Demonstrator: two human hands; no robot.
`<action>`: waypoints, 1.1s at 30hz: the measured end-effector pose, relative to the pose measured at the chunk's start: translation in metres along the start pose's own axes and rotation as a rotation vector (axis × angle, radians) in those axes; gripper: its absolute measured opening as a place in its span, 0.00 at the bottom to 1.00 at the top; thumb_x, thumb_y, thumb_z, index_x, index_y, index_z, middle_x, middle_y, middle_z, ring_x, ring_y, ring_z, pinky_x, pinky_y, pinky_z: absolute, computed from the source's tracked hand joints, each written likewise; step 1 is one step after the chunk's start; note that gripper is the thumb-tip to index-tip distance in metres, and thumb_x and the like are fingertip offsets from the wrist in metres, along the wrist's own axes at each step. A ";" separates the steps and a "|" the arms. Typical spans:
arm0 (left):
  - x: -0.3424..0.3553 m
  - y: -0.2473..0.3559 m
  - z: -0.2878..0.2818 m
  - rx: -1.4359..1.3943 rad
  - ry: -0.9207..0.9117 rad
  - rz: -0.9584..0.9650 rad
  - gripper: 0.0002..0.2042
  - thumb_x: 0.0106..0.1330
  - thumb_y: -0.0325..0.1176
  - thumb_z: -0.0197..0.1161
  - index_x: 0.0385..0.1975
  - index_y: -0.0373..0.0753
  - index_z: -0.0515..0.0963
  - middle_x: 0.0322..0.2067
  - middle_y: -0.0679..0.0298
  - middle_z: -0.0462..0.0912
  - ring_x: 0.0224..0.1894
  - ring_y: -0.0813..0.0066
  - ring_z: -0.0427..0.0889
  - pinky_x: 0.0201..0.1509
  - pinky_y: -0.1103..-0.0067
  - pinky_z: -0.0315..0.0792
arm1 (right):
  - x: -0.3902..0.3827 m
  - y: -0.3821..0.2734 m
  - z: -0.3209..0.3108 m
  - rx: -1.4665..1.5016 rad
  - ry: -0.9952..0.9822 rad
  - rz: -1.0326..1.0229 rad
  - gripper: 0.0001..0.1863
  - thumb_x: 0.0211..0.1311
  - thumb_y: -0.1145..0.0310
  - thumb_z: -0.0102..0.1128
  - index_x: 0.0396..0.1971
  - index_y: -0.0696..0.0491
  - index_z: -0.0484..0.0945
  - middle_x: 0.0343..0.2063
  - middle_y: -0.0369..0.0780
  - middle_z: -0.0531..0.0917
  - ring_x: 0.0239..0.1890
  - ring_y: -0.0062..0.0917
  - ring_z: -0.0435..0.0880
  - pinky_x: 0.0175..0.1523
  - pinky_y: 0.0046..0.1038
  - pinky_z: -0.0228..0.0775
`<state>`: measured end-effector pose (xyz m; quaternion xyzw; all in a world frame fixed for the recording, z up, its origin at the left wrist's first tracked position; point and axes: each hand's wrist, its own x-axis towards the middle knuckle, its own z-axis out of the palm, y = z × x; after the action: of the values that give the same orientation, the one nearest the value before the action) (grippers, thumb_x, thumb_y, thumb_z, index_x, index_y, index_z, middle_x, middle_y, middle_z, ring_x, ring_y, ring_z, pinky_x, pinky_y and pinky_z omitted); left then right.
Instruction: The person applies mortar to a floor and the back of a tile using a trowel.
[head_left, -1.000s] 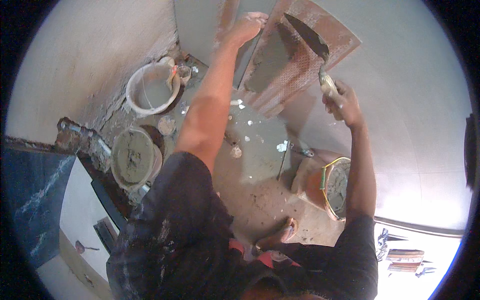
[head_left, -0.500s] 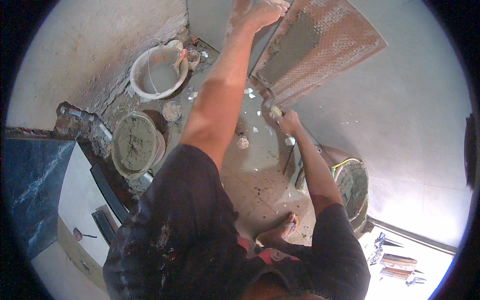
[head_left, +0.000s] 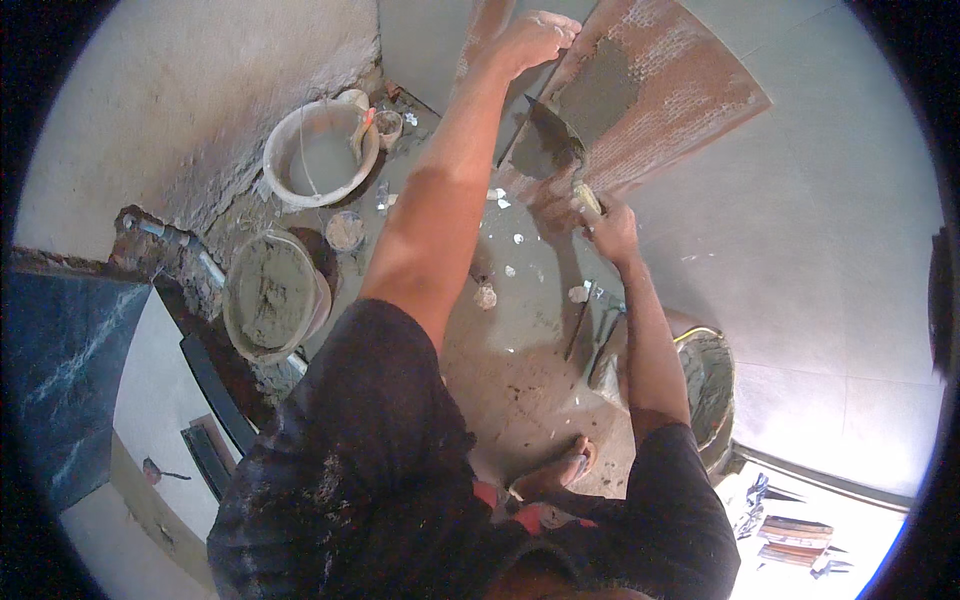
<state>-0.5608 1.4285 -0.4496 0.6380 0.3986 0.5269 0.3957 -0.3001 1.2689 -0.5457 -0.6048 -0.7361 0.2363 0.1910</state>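
Note:
My left hand (head_left: 538,42) is at the top, its fingers curled over the left edge of a large tile (head_left: 700,85) with a reddish-brown, textured back. The tile leans, back side up, beside the grey wall. Grey mortar (head_left: 605,88) is spread over the tile's left part. My right hand (head_left: 612,235) is closed round the pale handle of a trowel (head_left: 552,140). Its dark pointed blade lies over the tile's lower left part, against the mortar there; whether mortar sits under the blade is hidden.
At left stand a white bucket (head_left: 279,190) of greyish liquid and a bucket of mortar (head_left: 235,330), with a small cup (head_left: 345,231) between them. Another mortar bucket (head_left: 728,385) is right of my right arm. Tools (head_left: 598,325) stand beside that forearm. White bits litter the wet floor (head_left: 530,310).
My right hand has moved up and slightly right, bringing the trowel blade up onto the tile's lower left. My left hand stays at the tile's edge.

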 end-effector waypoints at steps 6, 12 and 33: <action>0.000 -0.009 -0.002 -0.074 -0.057 0.097 0.19 0.70 0.39 0.49 0.54 0.34 0.74 0.51 0.57 0.79 0.53 0.66 0.79 0.57 0.72 0.71 | 0.000 -0.028 -0.048 0.052 0.029 0.007 0.24 0.58 0.50 0.61 0.33 0.61 0.80 0.21 0.49 0.81 0.26 0.41 0.83 0.36 0.38 0.72; -0.010 0.010 0.005 -0.393 0.013 -0.144 0.24 0.72 0.47 0.45 0.54 0.34 0.73 0.48 0.55 0.81 0.54 0.65 0.78 0.60 0.70 0.68 | -0.006 -0.057 -0.090 0.122 0.045 0.075 0.22 0.58 0.52 0.62 0.31 0.60 0.80 0.17 0.42 0.80 0.21 0.25 0.80 0.30 0.31 0.71; -0.011 0.010 -0.004 -0.287 0.068 -0.304 0.30 0.73 0.51 0.40 0.53 0.24 0.70 0.52 0.43 0.76 0.56 0.52 0.75 0.62 0.64 0.66 | -0.015 -0.114 -0.176 0.242 0.101 -0.005 0.19 0.63 0.53 0.58 0.27 0.56 0.75 0.18 0.35 0.74 0.18 0.18 0.74 0.21 0.21 0.63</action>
<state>-0.5656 1.4146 -0.4440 0.4895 0.4240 0.5338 0.5437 -0.2886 1.2565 -0.3361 -0.5865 -0.6933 0.2921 0.3001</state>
